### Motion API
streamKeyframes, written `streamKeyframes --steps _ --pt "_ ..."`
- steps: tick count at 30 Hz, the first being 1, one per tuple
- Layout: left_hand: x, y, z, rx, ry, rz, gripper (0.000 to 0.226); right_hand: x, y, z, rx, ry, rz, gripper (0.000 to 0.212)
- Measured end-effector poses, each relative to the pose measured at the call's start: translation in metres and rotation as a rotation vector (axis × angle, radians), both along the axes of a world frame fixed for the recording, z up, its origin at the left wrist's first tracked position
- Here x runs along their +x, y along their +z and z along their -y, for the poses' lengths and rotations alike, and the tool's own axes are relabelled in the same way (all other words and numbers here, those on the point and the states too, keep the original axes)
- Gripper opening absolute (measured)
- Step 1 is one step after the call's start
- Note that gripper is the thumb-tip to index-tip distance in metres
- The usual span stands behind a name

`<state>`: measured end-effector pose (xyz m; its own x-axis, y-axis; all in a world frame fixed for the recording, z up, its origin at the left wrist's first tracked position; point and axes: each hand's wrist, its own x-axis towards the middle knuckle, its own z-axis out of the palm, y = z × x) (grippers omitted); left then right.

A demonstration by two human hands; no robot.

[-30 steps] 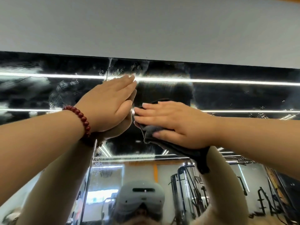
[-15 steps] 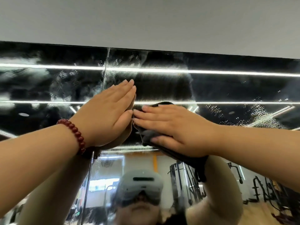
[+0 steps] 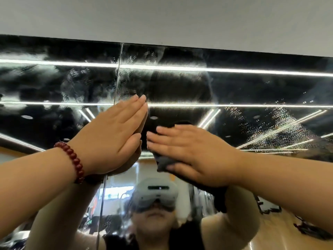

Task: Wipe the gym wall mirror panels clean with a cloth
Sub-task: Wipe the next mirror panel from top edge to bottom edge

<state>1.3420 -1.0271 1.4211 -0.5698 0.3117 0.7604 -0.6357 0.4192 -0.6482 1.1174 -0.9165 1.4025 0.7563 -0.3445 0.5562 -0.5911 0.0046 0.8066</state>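
Note:
The wall mirror (image 3: 234, 91) fills most of the view, with smears and droplet marks near its top edge and on the right. A vertical seam (image 3: 117, 78) divides two panels. My left hand (image 3: 111, 138), with a red bead bracelet at the wrist, lies flat on the glass just right of the seam, fingers together, holding nothing. My right hand (image 3: 191, 152) presses a dark grey cloth (image 3: 163, 163) flat against the right panel, fingers spread over it. Most of the cloth is hidden under the hand.
A plain grey wall (image 3: 162, 17) runs above the mirror's top edge. The glass reflects ceiling light strips, gym machines and a person wearing a white headset (image 3: 156, 193).
Both hands have slid down the glass over the last second. The right hand and cloth have shifted a little to the right, opening a small gap between the hands.

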Motion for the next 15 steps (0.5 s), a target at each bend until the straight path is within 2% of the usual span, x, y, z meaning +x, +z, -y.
streamKeyframes --steps 3,8,11,15 --pt "-0.002 -0.009 -0.001 0.016 0.010 0.006 0.067 -0.001 -0.005 -0.006 0.084 -0.001 -0.012 0.054" --pt "-0.002 -0.014 0.001 0.035 -0.023 -0.020 0.069 0.013 0.051 -0.014 0.034 0.035 0.415 0.049" --pt "-0.003 -0.017 0.001 0.012 -0.047 -0.026 0.068 0.018 0.044 -0.005 0.005 -0.007 0.273 0.053" --pt "-0.004 -0.018 -0.001 -0.029 -0.056 0.000 0.066 0.004 -0.026 -0.001 0.065 0.006 -0.042 0.053"
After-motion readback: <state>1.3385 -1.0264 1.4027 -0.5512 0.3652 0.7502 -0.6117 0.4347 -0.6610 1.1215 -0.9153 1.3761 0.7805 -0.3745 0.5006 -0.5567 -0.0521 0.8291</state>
